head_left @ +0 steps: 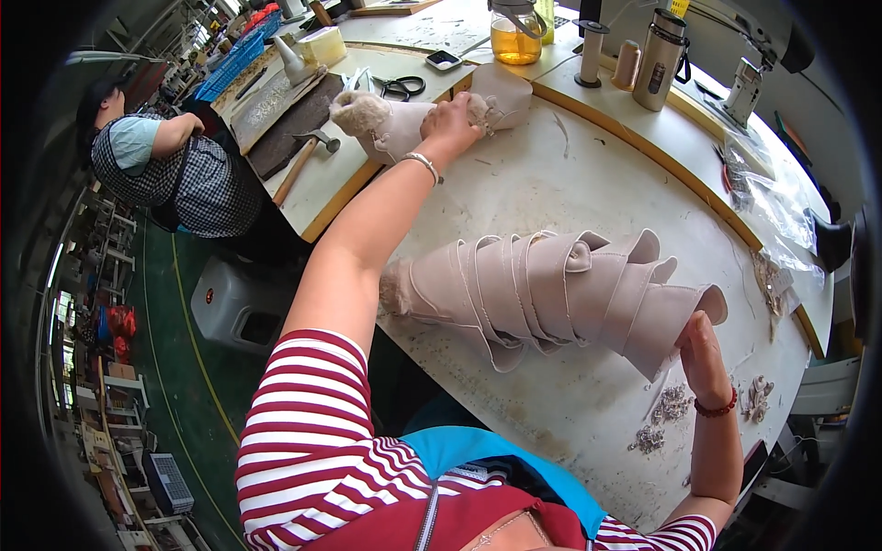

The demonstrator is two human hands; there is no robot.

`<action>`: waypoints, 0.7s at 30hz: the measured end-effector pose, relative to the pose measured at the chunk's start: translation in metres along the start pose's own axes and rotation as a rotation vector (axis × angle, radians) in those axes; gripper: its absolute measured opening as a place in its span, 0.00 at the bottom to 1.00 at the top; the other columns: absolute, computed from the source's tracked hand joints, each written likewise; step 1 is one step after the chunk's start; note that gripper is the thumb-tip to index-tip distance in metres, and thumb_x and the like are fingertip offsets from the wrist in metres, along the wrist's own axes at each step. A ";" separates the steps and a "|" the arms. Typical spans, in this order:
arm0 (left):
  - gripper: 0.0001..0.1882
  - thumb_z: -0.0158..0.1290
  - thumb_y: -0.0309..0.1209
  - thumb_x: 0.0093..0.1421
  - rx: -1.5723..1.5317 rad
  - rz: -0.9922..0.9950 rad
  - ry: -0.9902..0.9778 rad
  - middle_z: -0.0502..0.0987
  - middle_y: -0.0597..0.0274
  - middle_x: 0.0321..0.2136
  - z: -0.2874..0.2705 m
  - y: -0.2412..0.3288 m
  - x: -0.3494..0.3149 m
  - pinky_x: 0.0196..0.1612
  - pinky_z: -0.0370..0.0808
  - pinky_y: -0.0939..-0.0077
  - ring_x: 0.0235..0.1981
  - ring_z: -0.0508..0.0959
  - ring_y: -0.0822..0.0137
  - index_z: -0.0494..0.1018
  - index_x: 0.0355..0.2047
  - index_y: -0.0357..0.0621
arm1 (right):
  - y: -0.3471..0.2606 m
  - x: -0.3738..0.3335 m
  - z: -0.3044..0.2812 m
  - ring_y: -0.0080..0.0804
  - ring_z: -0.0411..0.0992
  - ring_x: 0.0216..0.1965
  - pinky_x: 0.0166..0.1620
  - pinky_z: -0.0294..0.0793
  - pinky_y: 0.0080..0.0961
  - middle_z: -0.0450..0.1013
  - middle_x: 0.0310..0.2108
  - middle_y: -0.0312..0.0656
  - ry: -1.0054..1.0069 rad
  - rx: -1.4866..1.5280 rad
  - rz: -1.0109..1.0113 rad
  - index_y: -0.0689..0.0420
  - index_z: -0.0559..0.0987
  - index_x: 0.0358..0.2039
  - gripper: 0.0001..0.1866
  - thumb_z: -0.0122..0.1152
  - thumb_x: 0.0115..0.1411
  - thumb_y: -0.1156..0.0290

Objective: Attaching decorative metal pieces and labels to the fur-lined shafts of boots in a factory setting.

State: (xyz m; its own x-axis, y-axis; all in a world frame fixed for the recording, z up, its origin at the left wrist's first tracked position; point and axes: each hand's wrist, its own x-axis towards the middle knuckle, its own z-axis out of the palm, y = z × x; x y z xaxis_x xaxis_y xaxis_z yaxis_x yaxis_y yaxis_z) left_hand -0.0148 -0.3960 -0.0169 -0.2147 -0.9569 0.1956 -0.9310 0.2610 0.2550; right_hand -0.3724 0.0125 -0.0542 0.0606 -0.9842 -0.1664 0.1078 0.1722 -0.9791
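The left hand (452, 121) is stretched far out across the white worktable (570, 184), pressed down with curled fingers on a beige boot upper with a fleecy lining (404, 124) that lies at the table's far left edge; the fingers are clamped over its middle, with a fluffy cuff sticking out to the left of the hand and a smooth beige end poking out to the right. The right hand (703, 354) sits close to the body, its fingers lying loosely extended against the near end of a stacked row of beige boot uppers (551, 289); it touches the last piece in the row but I cannot tell whether it actually grips it. That row lies on its side across the middle of the table, each piece nested in the next, their stitched edges fanning out like overlapping cones, with curled flaps at the right end and a bit of fleece showing at the left end. The two piles are well apart. Near the right wrist lie small heaps of metal fittings (671, 404). Beyond the left hand are black scissors (401, 87), and a hammer (303, 161) rests on the neighbouring bench. A glass jug of amber liquid (514, 32), a spool of thread (627, 62) and a steel flask (661, 60) stand at the far side. Another person in a checked apron (175, 165) stands to the left.
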 end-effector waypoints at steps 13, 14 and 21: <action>0.24 0.61 0.30 0.49 -0.801 -0.310 0.291 0.81 0.52 0.44 0.046 0.007 0.023 0.49 0.77 0.66 0.45 0.81 0.56 0.73 0.49 0.46 | -0.066 -0.012 0.065 0.28 0.76 0.33 0.41 0.74 0.25 0.79 0.32 0.45 0.071 -0.186 -0.224 0.66 0.80 0.38 0.35 0.34 0.75 0.46; 0.23 0.61 0.30 0.50 -0.962 -0.359 0.328 0.81 0.53 0.43 0.041 0.016 0.017 0.47 0.77 0.68 0.44 0.81 0.58 0.74 0.48 0.46 | -0.069 -0.017 0.065 0.29 0.78 0.30 0.38 0.76 0.24 0.80 0.30 0.46 0.145 -0.191 -0.245 0.67 0.80 0.34 0.36 0.34 0.75 0.46; 0.17 0.54 0.24 0.61 -1.823 -0.185 -0.299 0.78 0.69 0.35 -0.088 0.095 -0.111 0.31 0.76 0.75 0.30 0.77 0.75 0.72 0.51 0.48 | -0.106 -0.003 0.059 0.34 0.76 0.50 0.52 0.75 0.35 0.79 0.47 0.47 0.669 -0.833 -0.778 0.59 0.80 0.49 0.25 0.52 0.69 0.49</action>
State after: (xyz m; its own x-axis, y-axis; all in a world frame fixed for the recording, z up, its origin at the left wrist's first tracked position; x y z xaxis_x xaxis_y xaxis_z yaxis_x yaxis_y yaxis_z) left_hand -0.0533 -0.2538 0.0686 -0.3874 -0.9205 -0.0515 0.4396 -0.2335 0.8673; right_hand -0.3254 -0.0001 0.0570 -0.2636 -0.6859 0.6783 -0.7616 -0.2835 -0.5827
